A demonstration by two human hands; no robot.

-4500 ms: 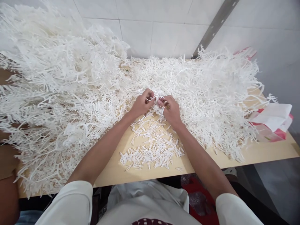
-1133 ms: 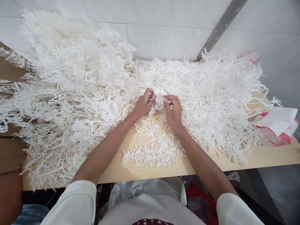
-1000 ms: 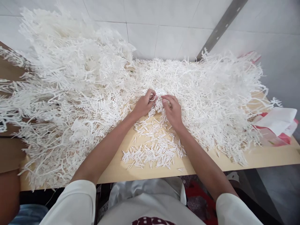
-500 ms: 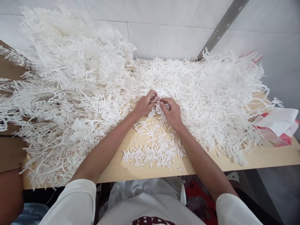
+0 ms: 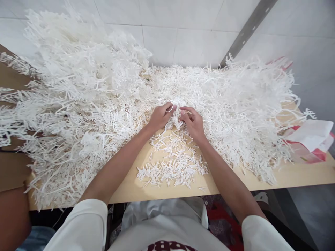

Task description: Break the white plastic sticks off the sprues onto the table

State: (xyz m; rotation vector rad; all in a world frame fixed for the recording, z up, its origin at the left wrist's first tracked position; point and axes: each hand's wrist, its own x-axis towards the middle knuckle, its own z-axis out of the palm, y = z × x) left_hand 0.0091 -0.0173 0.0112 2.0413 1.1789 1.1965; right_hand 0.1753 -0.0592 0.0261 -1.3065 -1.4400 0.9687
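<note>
Pinched in my left hand (image 5: 161, 116) is a thin white plastic strand (image 5: 170, 109), curving out between thumb and forefinger. My right hand (image 5: 192, 121) is just beside it, thumb and fingertips drawn together; whether a small piece is between them is too fine to make out. The fingertips of the two hands are slightly apart. Below them, a loose heap of short white plastic sticks (image 5: 178, 170) lies on the wooden table (image 5: 125, 191). Branched white plastic strands surround both hands.
A tall mound of tangled white branched plastic (image 5: 86, 69) rises on the left, and another pile (image 5: 243, 104) spreads on the right. A red and white plastic bag (image 5: 310, 139) lies at the right end. Another person's arm (image 5: 14, 219) shows at lower left. A tiled wall (image 5: 193, 31) stands behind.
My hands have moved a little apart, the right one shifting slightly to the right. The left hand still pinches the strand.
</note>
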